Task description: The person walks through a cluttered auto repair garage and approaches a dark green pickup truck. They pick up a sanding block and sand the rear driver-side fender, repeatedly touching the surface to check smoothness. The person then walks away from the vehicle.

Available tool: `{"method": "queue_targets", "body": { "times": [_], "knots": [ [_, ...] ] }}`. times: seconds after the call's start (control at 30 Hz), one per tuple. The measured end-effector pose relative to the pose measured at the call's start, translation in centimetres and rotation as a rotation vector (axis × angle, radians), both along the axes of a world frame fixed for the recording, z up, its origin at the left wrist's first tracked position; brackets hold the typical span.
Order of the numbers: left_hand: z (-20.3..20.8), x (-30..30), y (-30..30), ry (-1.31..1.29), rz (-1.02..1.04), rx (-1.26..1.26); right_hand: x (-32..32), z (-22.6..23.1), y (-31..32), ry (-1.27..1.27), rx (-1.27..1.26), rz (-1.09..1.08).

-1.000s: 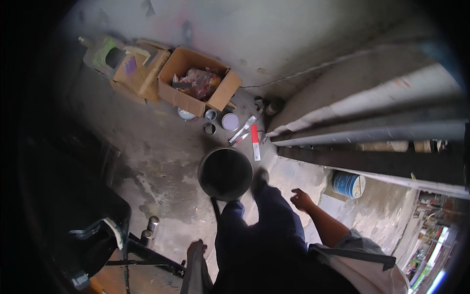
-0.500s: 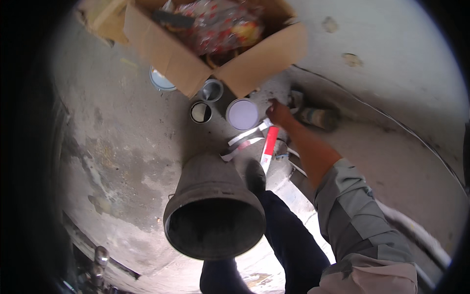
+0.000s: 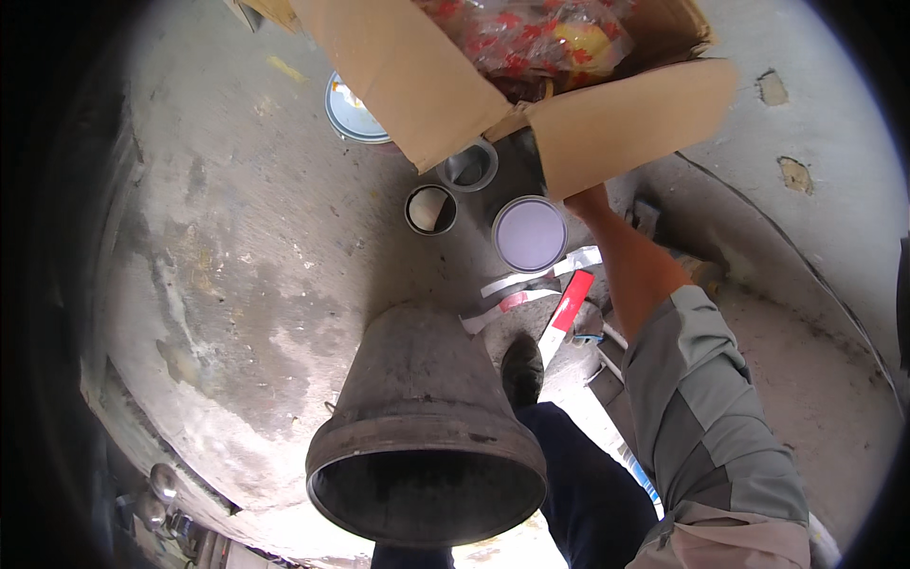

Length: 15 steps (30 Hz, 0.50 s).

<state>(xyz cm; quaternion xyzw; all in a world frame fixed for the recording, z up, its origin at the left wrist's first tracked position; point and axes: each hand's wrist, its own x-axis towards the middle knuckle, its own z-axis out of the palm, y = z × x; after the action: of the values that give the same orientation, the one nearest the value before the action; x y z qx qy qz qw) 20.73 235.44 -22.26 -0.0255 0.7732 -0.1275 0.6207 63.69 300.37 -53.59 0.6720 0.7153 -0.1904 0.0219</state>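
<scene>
My right hand (image 3: 586, 202) reaches down beside the cardboard box, its fingers hidden behind the box's near flap (image 3: 633, 123). Whether it holds anything there does not show. Just left of it is a round can with a pale lilac top (image 3: 530, 234). Below the wrist lie white and red strips (image 3: 540, 273) and a flat red-and-white piece (image 3: 569, 308). A large dark, bucket-like vessel (image 3: 427, 379) is in front of my legs, its wide mouth toward me. My left hand is out of view.
The open cardboard box (image 3: 408, 76) at the back contains clear plastic wrapping with red marks (image 3: 531, 43). Left of the lilac can are a small dark-rimmed can (image 3: 430, 210), a grey ring-shaped container (image 3: 468, 166) and a bluish lid (image 3: 353, 109). A cable (image 3: 758, 209) runs along the wall.
My right hand has moved farther in, from beside the lilac can and strips to behind the box flap. The whole view has shifted, and the box appears closer.
</scene>
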Motion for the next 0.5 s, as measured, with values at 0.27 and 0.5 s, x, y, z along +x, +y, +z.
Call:
{"method": "queue_targets", "body": {
  "times": [0.27,0.5],
  "knots": [
    [9.5,2.2,-2.2,0.032,-0.057,0.154,6.6,11.5,-12.1,0.598,0.217,-0.411],
    [23.0,2.9,-14.4,0.158,-0.590,0.642,-2.6,38.8,-27.9,1.095,-0.303,-0.914]
  ]
}}
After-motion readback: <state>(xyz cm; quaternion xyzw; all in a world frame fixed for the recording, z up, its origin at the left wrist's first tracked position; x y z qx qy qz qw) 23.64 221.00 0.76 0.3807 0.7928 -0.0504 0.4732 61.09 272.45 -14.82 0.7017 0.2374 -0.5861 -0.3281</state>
